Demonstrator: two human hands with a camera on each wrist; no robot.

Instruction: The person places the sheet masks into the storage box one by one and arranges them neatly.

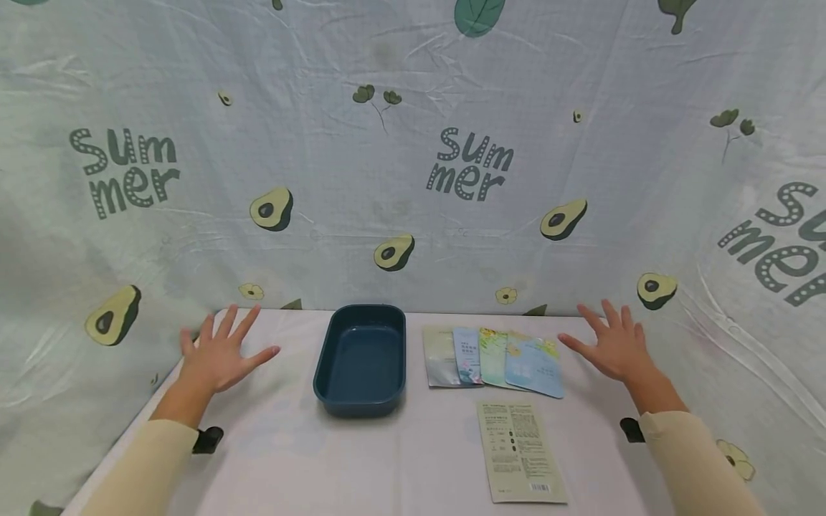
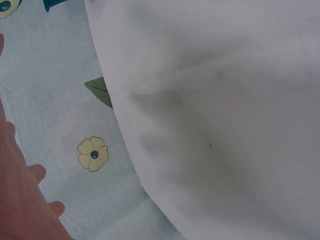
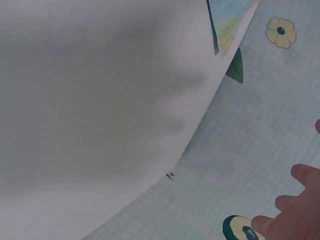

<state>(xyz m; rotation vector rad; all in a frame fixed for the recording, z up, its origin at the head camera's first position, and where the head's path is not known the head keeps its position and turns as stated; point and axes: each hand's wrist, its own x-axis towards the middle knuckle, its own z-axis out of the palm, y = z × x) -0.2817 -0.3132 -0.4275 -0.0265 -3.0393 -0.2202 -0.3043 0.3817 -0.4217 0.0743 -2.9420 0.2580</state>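
My left hand [image 1: 216, 358] is spread with straight fingers over the far left of the table, holding nothing. To its right stands a dark blue rectangular tub [image 1: 361, 358], its inside bare. My right hand [image 1: 616, 347], fingers also spread, hovers at the far right and holds nothing. Nearest to it is a light blue flat packet [image 1: 534, 365], the last of a row of overlapping packets: a silver-grey one [image 1: 442, 358], a narrow blue one [image 1: 467, 352] and a green one [image 1: 493, 358]. Closer to me lies a beige packet [image 1: 521, 451], printed with text and a barcode.
A white tabletop [image 1: 310, 466] carries all these things. Behind it and along both sides hangs a pale curtain [image 1: 335, 179] printed with avocados, flowers and lettering. Each wrist wears a black strap-like piece, partly covered by the sleeves [image 1: 697, 459].
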